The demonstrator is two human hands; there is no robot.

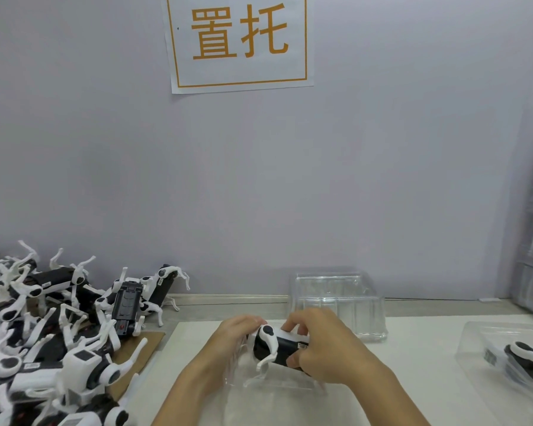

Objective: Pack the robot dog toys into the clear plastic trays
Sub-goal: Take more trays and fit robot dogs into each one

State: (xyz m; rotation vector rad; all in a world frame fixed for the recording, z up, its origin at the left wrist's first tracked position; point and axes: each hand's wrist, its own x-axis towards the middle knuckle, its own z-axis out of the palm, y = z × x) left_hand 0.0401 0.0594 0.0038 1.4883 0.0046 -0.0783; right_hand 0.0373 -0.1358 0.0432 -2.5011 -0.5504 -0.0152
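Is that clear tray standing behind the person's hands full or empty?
Empty. The clear tray by the wall shows only its own transparent walls and ridges; no black-and-white toy sits inside.

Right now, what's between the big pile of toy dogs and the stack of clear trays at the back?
In the head view, only bare tabletop separates the pile from the clear trays.

A black-and-white robot dog toy [276, 345] lies sideways, seemingly inside a clear plastic tray [277, 384].
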